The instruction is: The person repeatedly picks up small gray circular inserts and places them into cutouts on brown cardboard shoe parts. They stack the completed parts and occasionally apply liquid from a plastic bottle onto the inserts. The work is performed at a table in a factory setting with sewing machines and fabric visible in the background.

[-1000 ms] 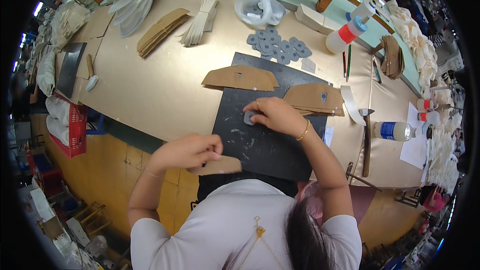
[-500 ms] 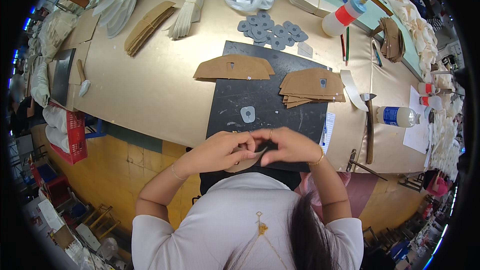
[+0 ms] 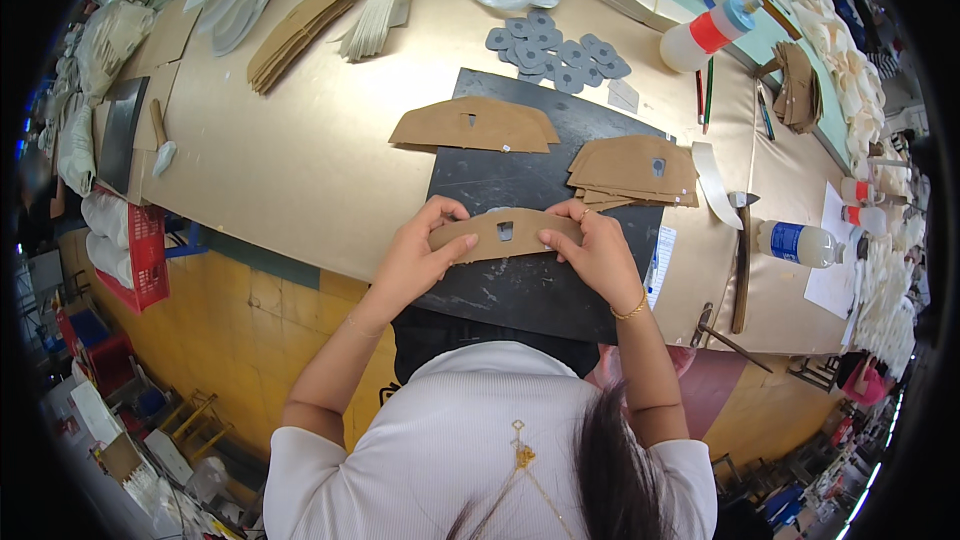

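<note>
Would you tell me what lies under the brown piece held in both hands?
Under the brown piece, held by left hand and right hand, lies the black mat. A grey patch edge peeks above it; the rest is covered.

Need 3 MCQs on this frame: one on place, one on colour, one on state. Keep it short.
1. Where is the brown piece with the small cutout?
A. between both hands
B. on the red crate
C. under the bottle

2. What colour is the mat under the hands?
A. white
B. black
C. green

3. How does the glue bottle with the red band stand?
A. upright
B. lying tilted on the table
C. inside a bag

Key: 1 A, the left hand and right hand grip its ends; 2 B, dark sheet on the tan table; 3 B, it rests on its side.
</note>
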{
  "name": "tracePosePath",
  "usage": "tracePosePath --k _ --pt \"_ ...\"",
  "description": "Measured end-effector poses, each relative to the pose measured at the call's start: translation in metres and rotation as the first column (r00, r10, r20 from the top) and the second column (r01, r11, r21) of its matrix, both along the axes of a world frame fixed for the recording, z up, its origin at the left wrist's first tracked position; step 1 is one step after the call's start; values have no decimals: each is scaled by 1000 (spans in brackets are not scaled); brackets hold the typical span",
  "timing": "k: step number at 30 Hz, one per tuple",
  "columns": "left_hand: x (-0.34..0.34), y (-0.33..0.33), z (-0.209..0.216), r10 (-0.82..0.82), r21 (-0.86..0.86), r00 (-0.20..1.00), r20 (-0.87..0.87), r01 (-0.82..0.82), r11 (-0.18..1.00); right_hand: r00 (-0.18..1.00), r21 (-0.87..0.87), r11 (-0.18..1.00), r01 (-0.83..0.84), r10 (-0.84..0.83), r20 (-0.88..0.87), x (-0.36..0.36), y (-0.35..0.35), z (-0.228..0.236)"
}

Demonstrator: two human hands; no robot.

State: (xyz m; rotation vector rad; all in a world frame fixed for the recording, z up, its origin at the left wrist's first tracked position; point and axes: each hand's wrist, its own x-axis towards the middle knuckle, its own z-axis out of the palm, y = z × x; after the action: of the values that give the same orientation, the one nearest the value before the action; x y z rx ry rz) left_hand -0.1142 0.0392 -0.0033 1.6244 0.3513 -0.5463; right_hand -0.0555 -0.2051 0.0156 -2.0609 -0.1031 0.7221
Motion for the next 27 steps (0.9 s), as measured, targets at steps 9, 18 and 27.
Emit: tracePosePath --k 9,18,27 --pt "-4 -7 -17 72 80 987 144 -84 993 979 -79 995 -63 77 190 4 4 -18" --pt "-3 -11 -15 128 77 984 120 -138 987 970 -138 989 -51 82 230 4 9 -14" --pt "-4 -13 -15 130 112 983 127 -144 983 963 -162 985 -59 99 251 2 10 -16"
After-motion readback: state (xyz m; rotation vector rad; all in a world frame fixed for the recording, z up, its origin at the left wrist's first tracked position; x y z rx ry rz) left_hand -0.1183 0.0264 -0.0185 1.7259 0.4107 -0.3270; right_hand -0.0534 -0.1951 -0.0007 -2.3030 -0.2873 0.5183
